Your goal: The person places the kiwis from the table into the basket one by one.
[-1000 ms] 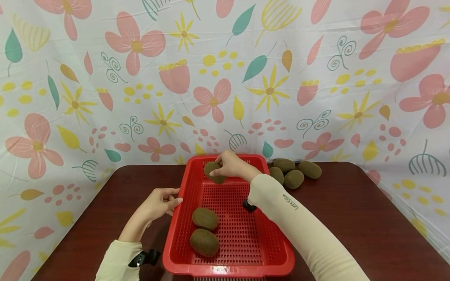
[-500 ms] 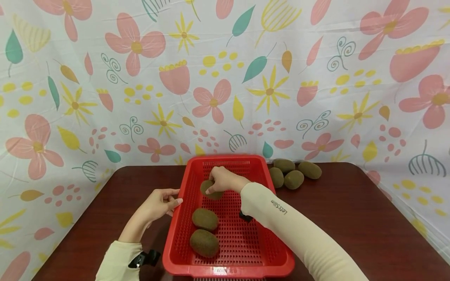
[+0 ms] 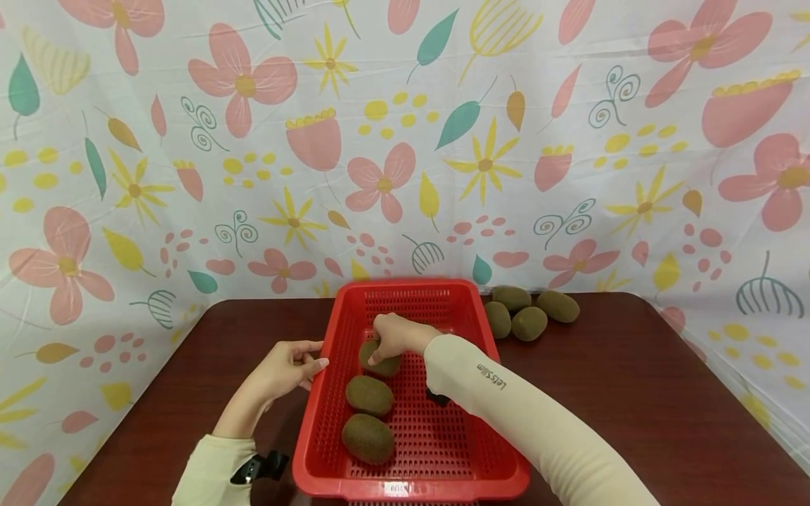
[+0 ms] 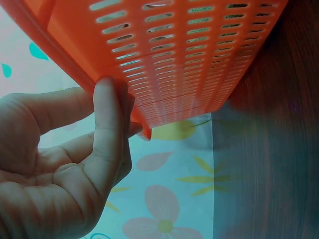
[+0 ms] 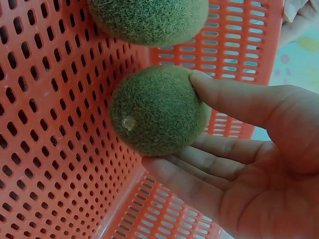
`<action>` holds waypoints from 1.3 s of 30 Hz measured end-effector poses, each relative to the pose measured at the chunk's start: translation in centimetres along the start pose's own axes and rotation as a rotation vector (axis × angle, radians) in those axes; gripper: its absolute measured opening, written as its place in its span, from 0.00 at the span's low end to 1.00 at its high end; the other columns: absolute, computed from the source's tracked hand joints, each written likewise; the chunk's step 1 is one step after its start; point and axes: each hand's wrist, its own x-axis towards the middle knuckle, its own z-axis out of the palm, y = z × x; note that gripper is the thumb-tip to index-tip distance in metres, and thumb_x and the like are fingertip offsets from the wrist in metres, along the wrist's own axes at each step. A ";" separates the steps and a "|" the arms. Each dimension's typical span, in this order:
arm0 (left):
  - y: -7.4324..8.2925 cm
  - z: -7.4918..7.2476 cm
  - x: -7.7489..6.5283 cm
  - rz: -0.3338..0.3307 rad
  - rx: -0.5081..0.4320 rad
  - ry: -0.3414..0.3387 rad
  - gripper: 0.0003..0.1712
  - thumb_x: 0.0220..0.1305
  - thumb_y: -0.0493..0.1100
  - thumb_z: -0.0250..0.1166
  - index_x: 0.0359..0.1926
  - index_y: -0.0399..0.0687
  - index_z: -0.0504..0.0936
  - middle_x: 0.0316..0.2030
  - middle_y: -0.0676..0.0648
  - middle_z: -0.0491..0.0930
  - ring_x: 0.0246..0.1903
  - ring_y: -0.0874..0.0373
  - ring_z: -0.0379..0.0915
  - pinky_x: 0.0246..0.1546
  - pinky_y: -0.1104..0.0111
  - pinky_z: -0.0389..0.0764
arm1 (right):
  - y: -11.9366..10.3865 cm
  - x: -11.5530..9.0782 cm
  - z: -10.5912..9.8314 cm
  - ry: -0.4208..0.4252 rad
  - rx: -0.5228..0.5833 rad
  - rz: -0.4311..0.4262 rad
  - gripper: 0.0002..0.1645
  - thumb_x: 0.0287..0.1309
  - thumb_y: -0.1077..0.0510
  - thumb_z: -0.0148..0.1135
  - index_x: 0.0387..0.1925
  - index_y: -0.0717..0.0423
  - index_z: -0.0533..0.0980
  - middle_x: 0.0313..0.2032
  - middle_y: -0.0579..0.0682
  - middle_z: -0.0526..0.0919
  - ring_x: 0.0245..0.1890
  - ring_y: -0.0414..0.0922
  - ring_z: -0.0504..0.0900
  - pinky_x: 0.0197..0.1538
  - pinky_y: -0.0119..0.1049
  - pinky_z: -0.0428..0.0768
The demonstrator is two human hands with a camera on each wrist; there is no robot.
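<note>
My right hand (image 3: 399, 336) holds a brown fuzzy kiwi (image 5: 159, 110) between thumb and fingers, low inside the red plastic basket (image 3: 411, 488). In the head view this kiwi lies just beyond two others along the basket's left side: a middle kiwi (image 3: 370, 395) and a near kiwi (image 3: 368, 438). Part of the neighbouring kiwi (image 5: 152, 20) shows at the top of the right wrist view. At the basket's left rim, my left hand (image 3: 287, 369) grips the edge with bent fingers, seen from below in the left wrist view.
Several more kiwis (image 3: 529, 323) are grouped on the dark wooden table (image 3: 626, 393), just right of the basket's far end. A flower-patterned cloth (image 3: 405, 176) hangs behind the table. The basket has slotted walls and a perforated floor.
My right hand has carried its kiwi from the basket's far end nearer and down, close to the middle kiwi. The left hand has stayed at the rim.
</note>
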 end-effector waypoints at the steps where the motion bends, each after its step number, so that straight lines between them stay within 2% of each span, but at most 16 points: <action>1: 0.0 0.0 0.0 0.002 -0.001 -0.001 0.27 0.67 0.35 0.60 0.62 0.24 0.68 0.26 0.42 0.78 0.26 0.50 0.81 0.29 0.60 0.85 | 0.0 0.0 0.1 -0.005 0.001 -0.002 0.22 0.53 0.56 0.72 0.19 0.56 0.66 0.14 0.43 0.55 0.16 0.38 0.55 0.22 0.31 0.58; 7: 0.0 0.1 0.0 0.001 -0.002 -0.002 0.27 0.67 0.35 0.60 0.62 0.24 0.68 0.26 0.43 0.78 0.26 0.50 0.81 0.30 0.59 0.85 | 0.1 0.2 0.5 -0.035 -0.026 -0.045 0.35 0.54 0.56 0.71 0.12 0.49 0.51 0.12 0.42 0.46 0.14 0.38 0.45 0.21 0.31 0.51; 10: 0.1 0.1 -0.1 -0.003 -0.003 0.001 0.27 0.67 0.35 0.60 0.62 0.24 0.68 0.26 0.42 0.78 0.26 0.50 0.81 0.30 0.59 0.85 | 0.1 0.3 0.6 -0.045 -0.045 -0.050 0.37 0.55 0.56 0.71 0.11 0.48 0.50 0.12 0.42 0.45 0.14 0.38 0.44 0.20 0.30 0.50; 20: 0.0 0.1 -0.1 -0.004 -0.007 0.001 0.27 0.67 0.35 0.60 0.62 0.24 0.68 0.26 0.42 0.78 0.26 0.50 0.81 0.31 0.58 0.85 | 0.0 0.2 0.5 -0.063 -0.037 -0.038 0.37 0.55 0.56 0.70 0.10 0.49 0.50 0.12 0.42 0.45 0.14 0.38 0.44 0.21 0.30 0.50; 23: 0.1 0.1 -0.1 0.000 -0.009 -0.004 0.27 0.67 0.35 0.60 0.62 0.24 0.68 0.26 0.42 0.78 0.26 0.50 0.81 0.30 0.58 0.85 | -0.1 0.2 0.2 -0.059 -0.033 -0.017 0.34 0.55 0.55 0.70 0.11 0.50 0.54 0.12 0.43 0.48 0.14 0.38 0.47 0.20 0.30 0.52; 24: 0.1 0.1 -0.1 0.000 -0.007 -0.004 0.27 0.67 0.35 0.60 0.62 0.24 0.68 0.26 0.43 0.78 0.26 0.50 0.81 0.30 0.58 0.85 | -0.1 0.2 0.1 -0.057 -0.036 -0.010 0.30 0.55 0.55 0.70 0.12 0.50 0.58 0.12 0.42 0.52 0.14 0.38 0.50 0.20 0.30 0.54; 27: 0.1 0.1 0.0 0.000 -0.006 -0.007 0.27 0.67 0.35 0.61 0.63 0.24 0.68 0.26 0.43 0.78 0.26 0.50 0.81 0.30 0.58 0.85 | -0.1 0.1 -0.4 -0.046 -0.042 0.006 0.14 0.56 0.55 0.70 0.22 0.57 0.74 0.18 0.43 0.69 0.18 0.37 0.63 0.24 0.30 0.65; 29: 0.1 0.1 0.0 -0.001 -0.004 -0.008 0.27 0.67 0.35 0.61 0.63 0.25 0.67 0.26 0.43 0.78 0.26 0.50 0.81 0.31 0.58 0.85 | -0.1 0.0 -0.7 -0.051 -0.045 0.006 0.15 0.56 0.55 0.69 0.23 0.58 0.74 0.19 0.44 0.68 0.19 0.38 0.62 0.24 0.31 0.65; 30: 0.1 0.0 0.0 -0.003 -0.002 -0.007 0.27 0.67 0.35 0.60 0.63 0.25 0.67 0.26 0.43 0.78 0.26 0.50 0.81 0.31 0.58 0.85 | -0.1 -0.1 -0.9 -0.052 -0.041 0.005 0.13 0.57 0.55 0.69 0.27 0.59 0.76 0.20 0.45 0.69 0.20 0.38 0.62 0.25 0.31 0.66; 34: 0.0 0.0 -0.1 -0.007 -0.001 -0.006 0.28 0.67 0.36 0.60 0.63 0.25 0.67 0.26 0.43 0.78 0.26 0.50 0.81 0.31 0.58 0.85 | 0.0 -0.8 -1.9 -0.043 -0.035 -0.001 0.13 0.58 0.54 0.67 0.32 0.61 0.79 0.26 0.46 0.77 0.26 0.40 0.73 0.31 0.32 0.74; 35: 0.0 0.0 -0.1 -0.006 -0.001 -0.004 0.28 0.67 0.36 0.60 0.63 0.24 0.67 0.26 0.43 0.78 0.26 0.50 0.81 0.31 0.58 0.85 | 0.0 -1.1 -2.3 -0.034 -0.032 -0.001 0.15 0.59 0.54 0.67 0.38 0.62 0.80 0.33 0.49 0.81 0.32 0.42 0.78 0.36 0.34 0.78; 37: -0.1 0.0 -0.1 -0.001 -0.001 -0.004 0.28 0.67 0.35 0.60 0.63 0.24 0.67 0.26 0.43 0.78 0.26 0.50 0.81 0.31 0.58 0.85 | 0.2 -1.7 -3.0 -0.008 -0.019 0.003 0.21 0.59 0.53 0.67 0.48 0.62 0.79 0.46 0.53 0.81 0.47 0.47 0.79 0.48 0.40 0.80; 39: -0.2 0.0 -0.1 0.005 -0.003 -0.004 0.28 0.67 0.35 0.60 0.63 0.23 0.67 0.26 0.43 0.77 0.26 0.50 0.81 0.31 0.58 0.85 | 0.5 -2.4 -3.9 0.019 0.010 0.005 0.21 0.59 0.53 0.66 0.50 0.61 0.79 0.48 0.54 0.81 0.50 0.49 0.79 0.52 0.43 0.79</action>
